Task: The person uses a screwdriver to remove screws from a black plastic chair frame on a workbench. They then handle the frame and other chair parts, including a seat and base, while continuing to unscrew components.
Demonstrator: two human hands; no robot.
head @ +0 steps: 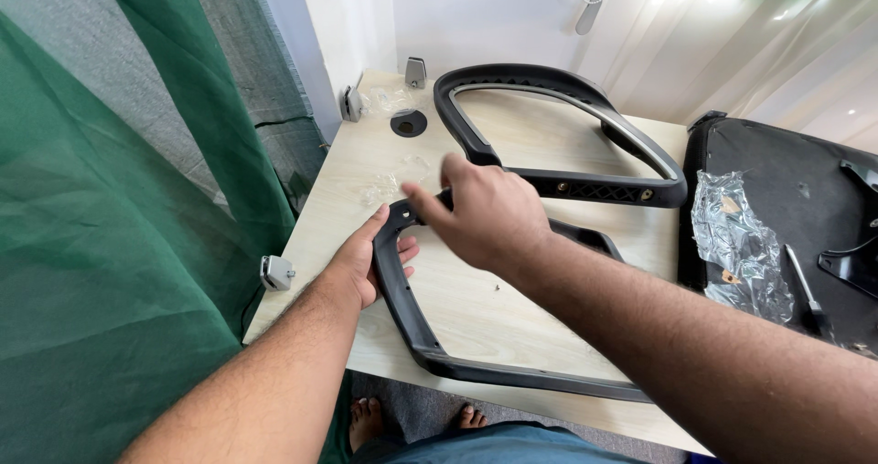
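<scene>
A black plastic chair armrest frame (408, 313) lies flat on the light wood table (512, 144). My left hand (361, 263) grips its left side, thumb on top and fingers under the bar. Above the frame's upper corner my right hand (485, 213) hovers with fingers loosely curled; whether it holds something small I cannot tell. A second armrest frame (558, 85), black with a silver inner strip, lies farther back on the table.
A black chair seat (786, 181) rests at the right with crumpled clear plastic (736, 245) and a screwdriver (807, 290) on it. Green netting (110, 245) hangs at the left. A round cable hole (409, 123) and clear plastic scraps (389, 185) are on the table.
</scene>
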